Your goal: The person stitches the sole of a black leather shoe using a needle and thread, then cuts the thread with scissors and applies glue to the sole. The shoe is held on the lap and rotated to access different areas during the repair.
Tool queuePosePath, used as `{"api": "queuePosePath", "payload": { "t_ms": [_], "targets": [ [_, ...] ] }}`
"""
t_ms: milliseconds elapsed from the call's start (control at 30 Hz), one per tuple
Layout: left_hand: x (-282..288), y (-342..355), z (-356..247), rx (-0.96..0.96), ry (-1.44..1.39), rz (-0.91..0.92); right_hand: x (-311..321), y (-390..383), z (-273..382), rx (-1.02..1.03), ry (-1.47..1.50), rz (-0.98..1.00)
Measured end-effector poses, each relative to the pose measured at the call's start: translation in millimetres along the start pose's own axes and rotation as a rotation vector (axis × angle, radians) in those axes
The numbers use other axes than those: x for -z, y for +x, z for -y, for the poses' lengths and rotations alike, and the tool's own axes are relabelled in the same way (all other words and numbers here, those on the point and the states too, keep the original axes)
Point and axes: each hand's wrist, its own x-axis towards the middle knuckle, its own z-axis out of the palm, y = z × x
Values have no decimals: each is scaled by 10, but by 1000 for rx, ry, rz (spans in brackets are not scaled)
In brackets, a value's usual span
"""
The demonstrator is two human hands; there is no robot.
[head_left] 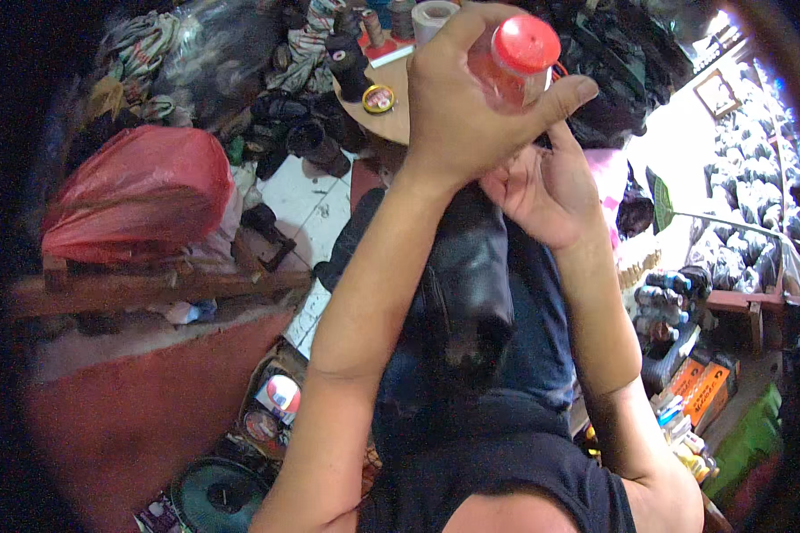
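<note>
My left hand (pixel 458 111) is wrapped round a clear bottle with a red cap (pixel 529 44). The cap tilts up toward me, and the hand covers most of the bottle's body. Just below and to the right, my right hand (pixel 556 195) is cupped, palm turned up, with its fingers apart and nothing visible in it. Some of its fingertips are hidden behind the left hand. Across my lap, below both hands, lies a shiny black leather-like piece (pixel 471 293).
Ahead, a round wooden table (pixel 387 120) holds thread spools (pixel 373 31), a yellow-rimmed tin (pixel 379 99) and a white roll (pixel 434 16). A red plastic bag (pixel 142 195) sits on a wooden bench at left. Orange boxes (pixel 698 391) and small bottles (pixel 662 302) stand at right.
</note>
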Motion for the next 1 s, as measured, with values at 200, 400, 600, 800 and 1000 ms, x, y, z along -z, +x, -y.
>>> {"api": "queuePosePath", "payload": {
  "t_ms": [200,400,600,800,1000],
  "targets": [
    [-105,-93,-95,-108,-113,287,86,-164,-73,138,71,44],
    [160,-550,-80,-236,207,413,185,-379,41,222,89,46],
    [639,-1002,211,657,284,432,495,-723,413,217,226,-6],
    [533,-1358,184,632,415,401,438,-780,469,202,402,-54],
    [1232,-1603,293,722,-584,-22,234,-409,418,199,155,-88]
  ]
}}
